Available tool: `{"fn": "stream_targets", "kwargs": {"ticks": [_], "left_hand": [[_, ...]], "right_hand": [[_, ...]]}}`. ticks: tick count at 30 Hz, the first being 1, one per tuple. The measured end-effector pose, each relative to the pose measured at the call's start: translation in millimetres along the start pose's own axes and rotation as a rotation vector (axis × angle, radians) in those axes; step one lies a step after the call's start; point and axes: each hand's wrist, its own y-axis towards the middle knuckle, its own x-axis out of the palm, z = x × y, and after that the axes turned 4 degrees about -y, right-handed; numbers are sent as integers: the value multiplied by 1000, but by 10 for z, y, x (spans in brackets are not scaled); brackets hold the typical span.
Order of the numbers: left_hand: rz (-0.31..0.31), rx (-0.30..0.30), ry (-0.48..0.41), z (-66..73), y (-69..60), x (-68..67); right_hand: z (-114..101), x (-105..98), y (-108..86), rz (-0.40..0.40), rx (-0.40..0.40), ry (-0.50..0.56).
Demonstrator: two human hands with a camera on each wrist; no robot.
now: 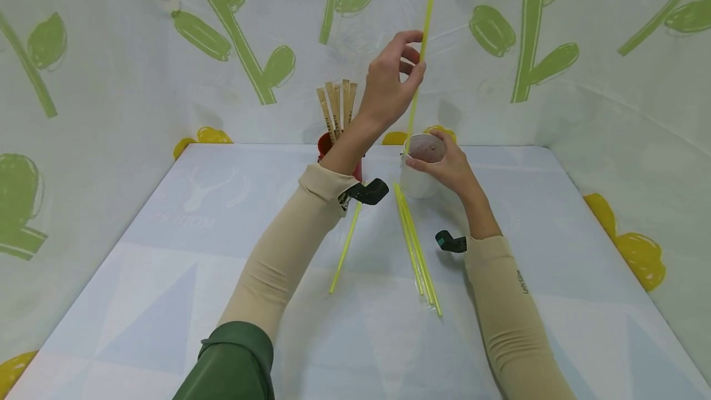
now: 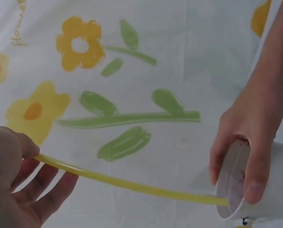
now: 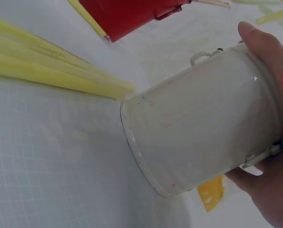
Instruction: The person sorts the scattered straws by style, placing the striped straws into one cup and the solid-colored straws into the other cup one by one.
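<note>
My left hand (image 1: 391,76) is raised above the table and pinches a long yellow straw (image 2: 127,184) near its upper part. From there the straw slants down, and its lower end reaches into the mouth of a small white pail (image 1: 419,181). Around the pail's rim, my right hand (image 1: 452,162) grips it with the thumb on the near side. In the right wrist view the pail (image 3: 198,123) shows small side loops and faint reddish specks. Reddish marks line its inside; the straw's tip is partly hidden by the rim.
Several yellow straws in clear wrapping (image 1: 413,245) lie on the table in front of the pail. One more straw (image 1: 345,252) lies left of them. A red pail (image 3: 131,16) with several paper-wrapped sticks (image 1: 333,104) stands behind my left forearm. A patterned sheet hangs behind the table.
</note>
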Motion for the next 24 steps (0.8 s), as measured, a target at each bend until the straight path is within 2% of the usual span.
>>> {"fn": "stream_targets", "kwargs": {"ticks": [8,16,24], "left_hand": [[41,12,-15,-43,50,105],[37,6,-2,-182,-20,216],[6,-11,-2,-260,-119,337]], "right_hand": [[4,1,-8,8,-14,4],[-4,-6,-20,11,-29,3],[10,-2,-18,11,-40,7]]}}
